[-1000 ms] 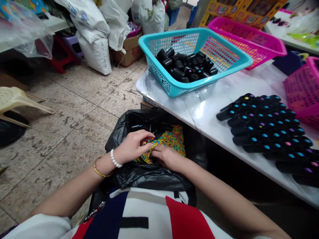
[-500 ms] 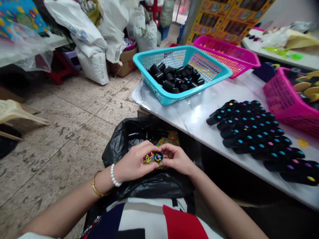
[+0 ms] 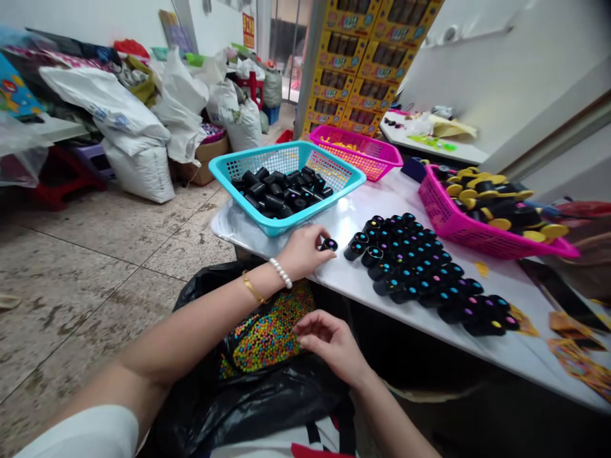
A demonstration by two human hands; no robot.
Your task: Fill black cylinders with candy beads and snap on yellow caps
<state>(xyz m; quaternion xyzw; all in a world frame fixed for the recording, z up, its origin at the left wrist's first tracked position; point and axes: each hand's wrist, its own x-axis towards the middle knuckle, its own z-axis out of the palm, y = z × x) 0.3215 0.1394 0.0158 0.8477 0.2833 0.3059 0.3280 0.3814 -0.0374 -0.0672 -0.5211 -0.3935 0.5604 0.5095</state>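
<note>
The left hand (image 3: 303, 252) pinches a small black cylindrical cap (image 3: 329, 244) between thumb and fingertips, just above the white marble tabletop (image 3: 506, 331), near its front edge and beside rows of black caps with coloured dots (image 3: 405, 267). Holding it by the sides leaves the dotted end clear. The right hand (image 3: 329, 343) hangs loosely curled, apparently empty, over multicoloured beads (image 3: 270, 334) in a black plastic bag (image 3: 248, 407). Farther along, a turquoise mesh basket (image 3: 319, 207) holds more caps; printing on the yellow cardboard cartons (image 3: 356, 63) is too small to read.
</note>
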